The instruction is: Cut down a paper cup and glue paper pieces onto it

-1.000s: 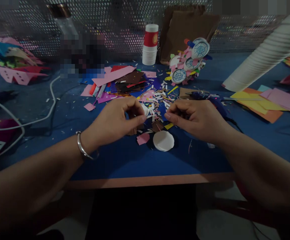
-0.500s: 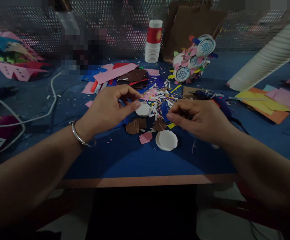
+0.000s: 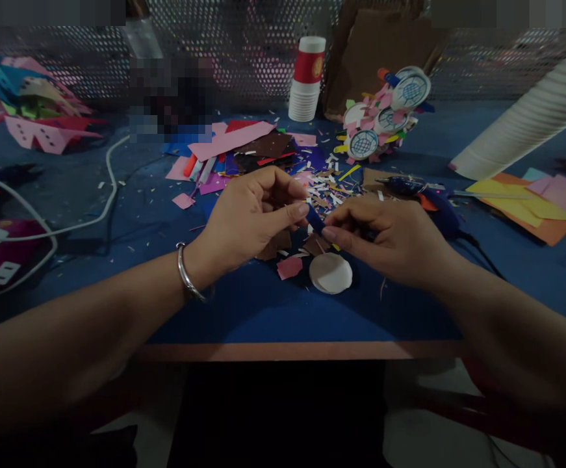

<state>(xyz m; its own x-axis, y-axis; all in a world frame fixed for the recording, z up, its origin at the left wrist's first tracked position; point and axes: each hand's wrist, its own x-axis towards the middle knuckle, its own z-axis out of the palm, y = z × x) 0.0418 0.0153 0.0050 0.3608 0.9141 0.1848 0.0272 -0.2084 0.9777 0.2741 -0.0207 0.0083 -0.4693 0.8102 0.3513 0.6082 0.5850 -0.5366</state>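
Note:
A small blue paper strip [image 3: 315, 220] is stretched between my two hands above the table. Thumb and fingers of my left hand [image 3: 258, 211], with a silver bangle [image 3: 188, 272] at the wrist, pinch its upper left end. The lower right end is pinched by my right hand [image 3: 385, 237]. Just below the hands lie white paper discs [image 3: 330, 273], a pink paper piece [image 3: 290, 268] and brown paper pieces [image 3: 316, 245], the latter partly hidden by my left hand.
Paper scraps [image 3: 334, 188] litter the table behind my hands, near stacked coloured sheets [image 3: 263, 146]. A glue gun [image 3: 431, 201] lies right, by yellow sheets [image 3: 511, 201] and a long stack of paper cups [image 3: 531, 107]. A decorated cup-base craft [image 3: 383, 120] stands behind. A white cable [image 3: 112, 175] curves at left.
My left hand has moved right and now grips the blue strip's other end, covering the white disc behind it. The right hand has stayed nearly in place. The view has shifted slightly.

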